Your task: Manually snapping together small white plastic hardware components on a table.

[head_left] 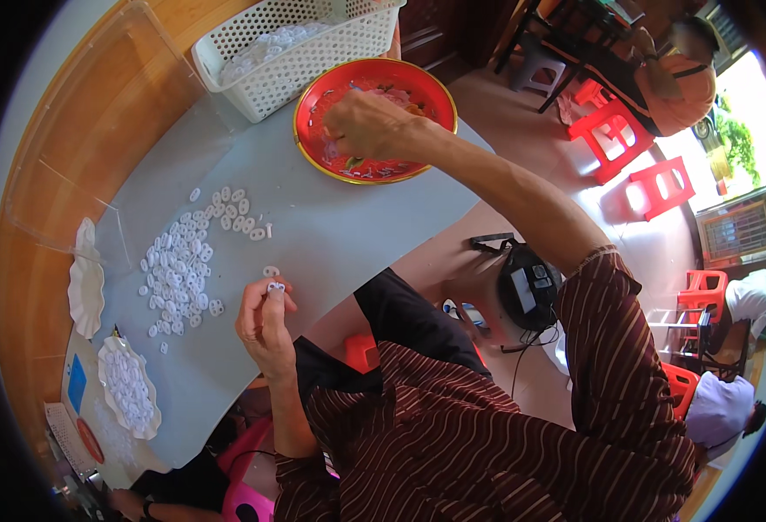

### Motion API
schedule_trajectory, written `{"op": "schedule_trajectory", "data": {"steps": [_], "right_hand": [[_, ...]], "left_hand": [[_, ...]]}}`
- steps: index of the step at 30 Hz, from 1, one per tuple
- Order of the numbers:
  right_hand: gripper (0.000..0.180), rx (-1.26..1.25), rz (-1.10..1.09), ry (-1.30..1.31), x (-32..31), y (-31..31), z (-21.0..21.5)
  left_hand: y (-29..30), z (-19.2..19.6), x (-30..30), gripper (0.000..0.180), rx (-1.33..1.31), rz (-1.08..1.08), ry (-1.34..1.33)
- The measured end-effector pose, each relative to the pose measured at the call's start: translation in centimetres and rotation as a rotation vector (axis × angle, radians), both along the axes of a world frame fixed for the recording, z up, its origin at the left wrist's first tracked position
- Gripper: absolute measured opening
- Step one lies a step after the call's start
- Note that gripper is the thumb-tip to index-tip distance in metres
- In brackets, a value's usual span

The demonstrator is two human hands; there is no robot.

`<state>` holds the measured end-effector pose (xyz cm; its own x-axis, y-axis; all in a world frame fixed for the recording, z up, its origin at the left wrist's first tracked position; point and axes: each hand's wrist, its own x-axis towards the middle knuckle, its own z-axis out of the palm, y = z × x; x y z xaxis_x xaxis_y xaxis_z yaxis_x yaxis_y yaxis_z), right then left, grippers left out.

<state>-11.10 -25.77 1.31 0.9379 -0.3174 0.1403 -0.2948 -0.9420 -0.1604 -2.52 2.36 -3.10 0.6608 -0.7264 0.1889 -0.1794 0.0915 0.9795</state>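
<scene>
Probably light and stiff, the white piece [276, 285] left of centre is pinched by the left hand [267, 329] at the fingertips; its rim seems the best hold. The right hand [364, 126] is over the red tray [442, 94], upper middle, grip unclear. Grey tabletop [331, 226] lies open between, its edge near the left hand.

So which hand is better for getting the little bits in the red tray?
Probably the right hand: it's over the red tray, while the left hand is farther away, pinching a small white piece.
</scene>
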Motion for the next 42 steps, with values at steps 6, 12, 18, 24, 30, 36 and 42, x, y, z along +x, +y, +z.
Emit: {"op": "schedule_trajectory", "data": {"steps": [6, 12, 18, 24, 30, 36, 42], "right_hand": [[0.012, 0.578, 0.075, -0.395, -0.7, 5.5, 1.3], [0.015, 1.367, 0.091, -0.248, -1.0, 11.1, -1.9], [0.013, 1.713, 0.055, -0.372, 0.3, 13.4, -3.3], [0.011, 1.752, 0.170, -0.397, 0.7, 12.8, -4.4], [0.011, 1.721, 0.269, -0.319, 0.6, 12.6, -4.1], [0.010, 1.731, 0.286, -0.313, 0.7, 12.5, -3.9], [0.009, 1.696, 0.278, -0.292, 0.7, 12.6, -3.9]], "left_hand": [[-0.1, 0.3, 0.1, 0.012, -0.049, 0.035, -0.006], [-0.7, 0.0, 0.3, 0.010, -0.073, 0.014, 0.099], [-0.9, 1.3, -0.2, 0.013, -0.020, 0.083, 0.098], [-0.2, 1.6, 1.0, 0.014, 0.061, -0.013, 0.119], [0.2, 0.6, 2.0, 0.017, 0.083, -0.134, 0.114], [0.0, 1.2, 2.1, 0.019, 0.101, -0.165, 0.154], [0.2, 0.7, 2.4, 0.019, 0.091, -0.201, 0.121]]}}
